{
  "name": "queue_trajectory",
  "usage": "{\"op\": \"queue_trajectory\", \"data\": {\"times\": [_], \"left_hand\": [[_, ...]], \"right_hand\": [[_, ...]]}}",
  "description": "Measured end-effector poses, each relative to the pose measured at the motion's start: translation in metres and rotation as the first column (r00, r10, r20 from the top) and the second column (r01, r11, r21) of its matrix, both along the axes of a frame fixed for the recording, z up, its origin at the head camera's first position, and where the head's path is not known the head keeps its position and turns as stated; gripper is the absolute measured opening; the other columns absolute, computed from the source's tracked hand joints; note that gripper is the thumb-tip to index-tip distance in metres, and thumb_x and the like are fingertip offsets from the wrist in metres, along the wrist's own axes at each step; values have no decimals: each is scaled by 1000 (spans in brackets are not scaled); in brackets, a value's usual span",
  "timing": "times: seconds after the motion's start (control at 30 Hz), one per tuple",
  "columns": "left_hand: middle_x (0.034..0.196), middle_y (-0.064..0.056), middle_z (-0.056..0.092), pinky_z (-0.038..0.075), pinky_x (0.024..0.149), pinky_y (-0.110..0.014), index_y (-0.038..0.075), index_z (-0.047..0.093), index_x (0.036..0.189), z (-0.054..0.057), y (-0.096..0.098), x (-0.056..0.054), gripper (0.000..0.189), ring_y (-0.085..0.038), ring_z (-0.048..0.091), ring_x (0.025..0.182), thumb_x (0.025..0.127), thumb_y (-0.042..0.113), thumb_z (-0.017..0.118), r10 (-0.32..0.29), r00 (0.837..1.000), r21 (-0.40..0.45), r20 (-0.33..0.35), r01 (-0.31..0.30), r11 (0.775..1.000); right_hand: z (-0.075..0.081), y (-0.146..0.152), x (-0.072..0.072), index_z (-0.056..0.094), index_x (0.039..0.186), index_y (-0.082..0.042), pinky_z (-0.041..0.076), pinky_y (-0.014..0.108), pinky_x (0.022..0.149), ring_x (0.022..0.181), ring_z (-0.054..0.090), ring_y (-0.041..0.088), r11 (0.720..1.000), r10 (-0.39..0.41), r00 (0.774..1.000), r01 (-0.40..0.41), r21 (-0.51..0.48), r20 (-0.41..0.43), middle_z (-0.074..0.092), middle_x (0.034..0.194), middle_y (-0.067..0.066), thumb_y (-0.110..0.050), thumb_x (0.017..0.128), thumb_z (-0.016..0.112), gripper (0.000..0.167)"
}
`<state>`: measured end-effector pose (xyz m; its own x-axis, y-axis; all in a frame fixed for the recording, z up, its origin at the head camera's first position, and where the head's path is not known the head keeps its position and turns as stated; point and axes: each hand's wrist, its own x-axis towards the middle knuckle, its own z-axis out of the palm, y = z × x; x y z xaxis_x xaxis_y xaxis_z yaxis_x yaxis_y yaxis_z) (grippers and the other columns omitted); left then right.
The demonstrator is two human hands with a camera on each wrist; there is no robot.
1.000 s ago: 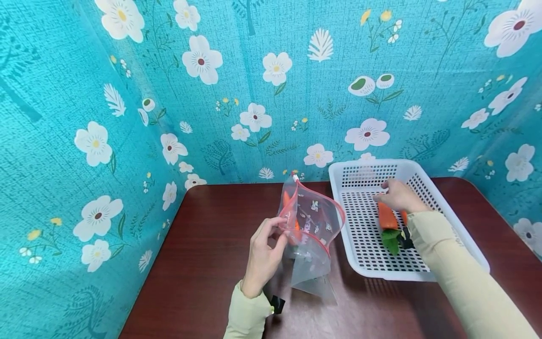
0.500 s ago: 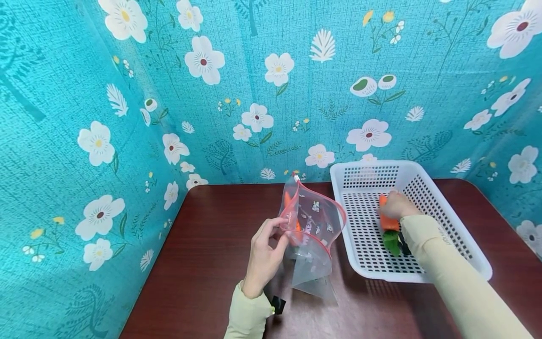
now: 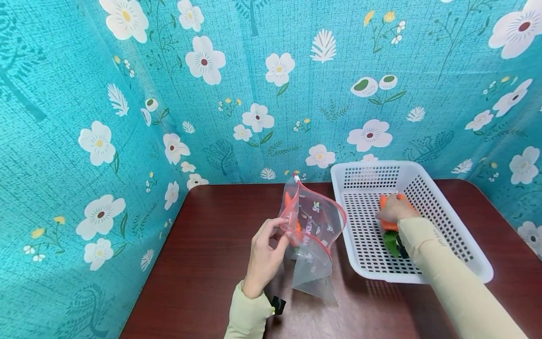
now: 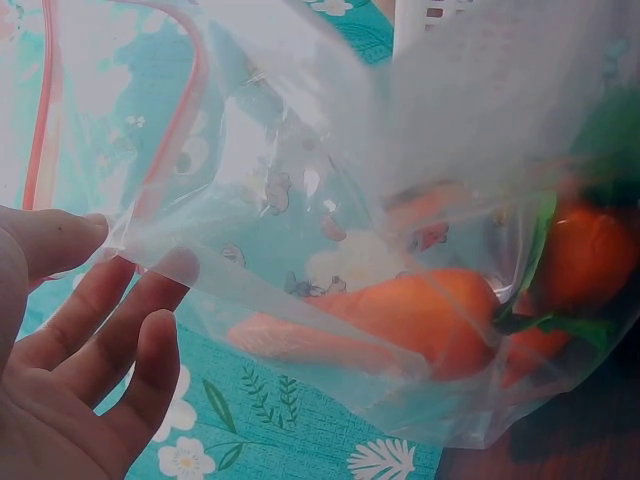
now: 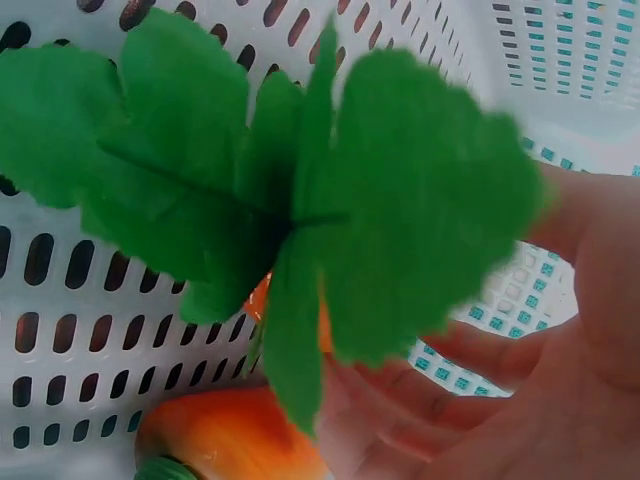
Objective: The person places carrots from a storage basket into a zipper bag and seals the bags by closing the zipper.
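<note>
My left hand (image 3: pixel 266 256) pinches the rim of a clear zip bag (image 3: pixel 314 266) with a red zip edge and small printed figures. The bag stands with its mouth open; inside, orange carrots (image 4: pixel 425 315) with green leaves show through the plastic. Over in the white basket, my right hand (image 3: pixel 394 209) grips a carrot (image 3: pixel 387 226) whose leafy green top (image 5: pixel 430 200) points toward me. In the right wrist view those leaves hide most of that carrot and part of the fingers (image 5: pixel 420 390). Another carrot (image 5: pixel 235 435) lies beside it on the basket floor.
The white perforated basket (image 3: pixel 351 256) takes up the right of the dark red-brown table (image 3: pixel 211 254), its walls standing around my right hand. Behind and to the left hangs a turquoise flowered cloth (image 3: pixel 237 141). A small black piece (image 3: pixel 277 305) sits at my left cuff.
My right hand, earlier at the carrot's far end with fingers stretched out, has come down and back toward me and now grips the carrot. My left hand and the bag have stayed in place.
</note>
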<state>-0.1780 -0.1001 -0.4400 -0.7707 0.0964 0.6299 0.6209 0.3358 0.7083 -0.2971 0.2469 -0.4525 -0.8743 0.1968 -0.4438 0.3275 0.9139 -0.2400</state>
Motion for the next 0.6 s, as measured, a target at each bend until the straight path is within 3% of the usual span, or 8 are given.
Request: {"op": "queue_trajectory", "data": {"times": [0.3,0.6], "left_hand": [[95,-1,64,50,59,-23,12,62,114,-2,-1,-2,25,-9,60,75,90,5,65,-3,1000,-16,-21,2,1000],[95,-2,63,50,58,-25,11,62,114,-3,-1,-3,26,-9,60,74,90,4,65,-12,1000,-11,-22,11,1000]], "right_hand": [[-5,-1,-2,10,140,18,46,48,84,93,53,37,998,-50,999,50,-30,12,47,117,36,-20,89,57,79],[-6,1,-1,12,141,16,45,43,77,87,51,33,995,-68,997,70,-67,33,47,107,28,-16,87,58,78]]}}
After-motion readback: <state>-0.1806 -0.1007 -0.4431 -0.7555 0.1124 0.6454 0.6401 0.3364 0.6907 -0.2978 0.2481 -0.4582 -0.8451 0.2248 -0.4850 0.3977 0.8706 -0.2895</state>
